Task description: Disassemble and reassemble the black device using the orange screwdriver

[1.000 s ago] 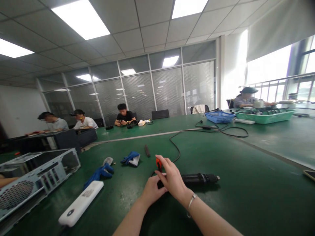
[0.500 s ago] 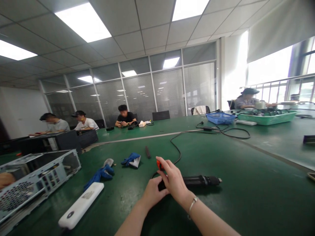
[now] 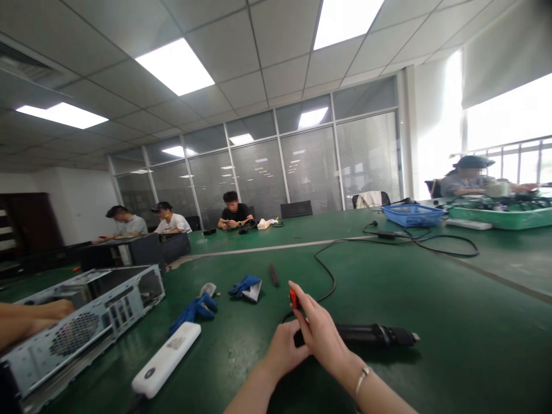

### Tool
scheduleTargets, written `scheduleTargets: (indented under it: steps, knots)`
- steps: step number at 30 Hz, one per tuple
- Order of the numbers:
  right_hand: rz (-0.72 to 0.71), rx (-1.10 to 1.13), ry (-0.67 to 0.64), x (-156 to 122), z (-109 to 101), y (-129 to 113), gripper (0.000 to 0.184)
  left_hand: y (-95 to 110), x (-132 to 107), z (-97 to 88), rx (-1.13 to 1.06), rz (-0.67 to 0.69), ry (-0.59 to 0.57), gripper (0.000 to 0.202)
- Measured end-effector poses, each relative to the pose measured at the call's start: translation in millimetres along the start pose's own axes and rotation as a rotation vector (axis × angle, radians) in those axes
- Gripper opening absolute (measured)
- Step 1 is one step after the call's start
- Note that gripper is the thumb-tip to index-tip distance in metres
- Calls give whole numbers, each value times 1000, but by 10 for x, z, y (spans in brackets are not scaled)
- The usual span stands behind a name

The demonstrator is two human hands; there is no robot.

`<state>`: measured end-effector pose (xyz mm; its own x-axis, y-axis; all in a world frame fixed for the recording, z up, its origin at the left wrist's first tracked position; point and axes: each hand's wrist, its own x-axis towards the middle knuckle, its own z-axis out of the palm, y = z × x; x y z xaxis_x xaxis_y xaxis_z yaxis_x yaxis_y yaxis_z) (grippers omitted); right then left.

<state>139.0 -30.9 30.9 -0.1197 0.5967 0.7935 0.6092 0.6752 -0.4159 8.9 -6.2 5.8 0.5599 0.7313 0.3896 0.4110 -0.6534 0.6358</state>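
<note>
A black electric screwdriver [image 3: 366,335] lies along the green table, its tip pointing right. My left hand [image 3: 284,348] is closed around its rear end, thumb and fingers beside the right hand. Crossing over it, my right hand [image 3: 323,330] pinches a small orange-and-black piece [image 3: 294,298] between thumb and fingers. What this piece is, and whether it joins the screwdriver, I cannot make out. A black cable [image 3: 331,276] runs from near the hands toward the back right. The screwdriver's rear is mostly hidden by my fingers.
Left of my hands lie a white power bank-like block [image 3: 168,356], blue-grey gloves [image 3: 196,310] and a dark bar [image 3: 274,275]. Another person's hand [image 3: 56,310] reaches into an open computer case [image 3: 99,328]. Blue [image 3: 411,217] and green baskets [image 3: 517,218] stand back right. Several people sit around.
The view has swung left, so everything sits farther right in the picture. More of the other person's forearm shows at the computer case. Both my hands keep nearly the same hold.
</note>
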Motion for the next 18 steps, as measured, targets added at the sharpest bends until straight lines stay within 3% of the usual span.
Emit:
scheduleTargets:
  steps: [5, 8, 14, 18]
  knots:
    - [37, -89, -10, -15, 2, 35, 55, -49, -2, 26, -23, -2, -2, 19]
    - [54, -34, -42, -16, 13, 45, 61, -79, 3, 38, 17, -27, 16, 17]
    - [31, -36, -59, -24, 17, 12, 65, -63, -10, 49, -50, 64, 23, 29]
    - [65, -49, -37, -42, 36, 69, 60, -99, -14, 63, 17, -2, 21, 22]
